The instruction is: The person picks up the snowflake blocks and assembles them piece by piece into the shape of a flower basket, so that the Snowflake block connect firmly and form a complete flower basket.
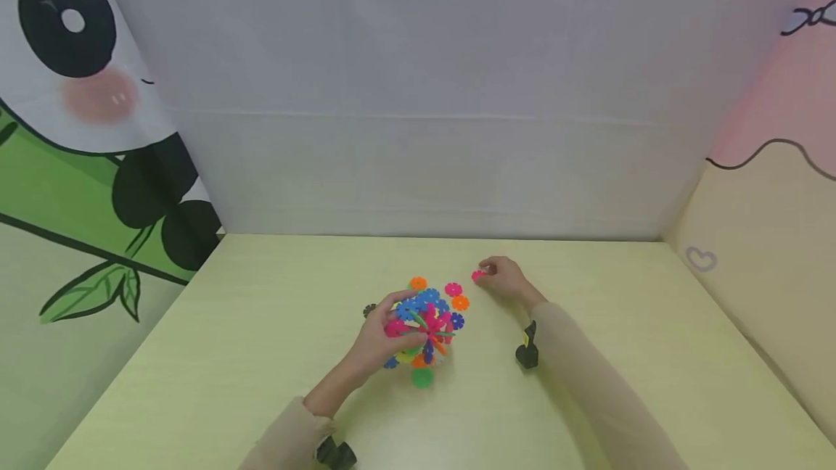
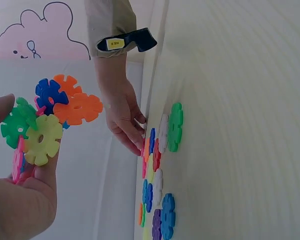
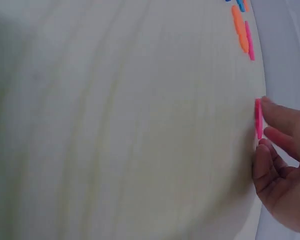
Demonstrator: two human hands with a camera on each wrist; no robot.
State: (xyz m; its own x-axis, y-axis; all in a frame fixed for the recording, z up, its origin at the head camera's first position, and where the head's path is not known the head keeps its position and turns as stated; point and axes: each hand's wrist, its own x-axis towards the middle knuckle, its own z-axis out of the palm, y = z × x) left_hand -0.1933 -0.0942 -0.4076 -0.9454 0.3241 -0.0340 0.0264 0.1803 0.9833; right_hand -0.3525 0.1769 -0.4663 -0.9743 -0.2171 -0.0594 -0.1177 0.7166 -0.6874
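One cluster of joined discs (image 1: 431, 321) was pinched by the left hand (image 1: 387, 334); toward its one o'clock, a pink disc (image 3: 259, 120) was touched by the right hand (image 1: 506, 281), pinching unclear; other discs (image 2: 175, 127) were left unjoined.

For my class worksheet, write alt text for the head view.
A person's left hand holds a multicoloured cluster of joined, flower-shaped plastic discs above a pale yellow table. Their right hand touches a pink, flower-shaped plastic disc to the right.
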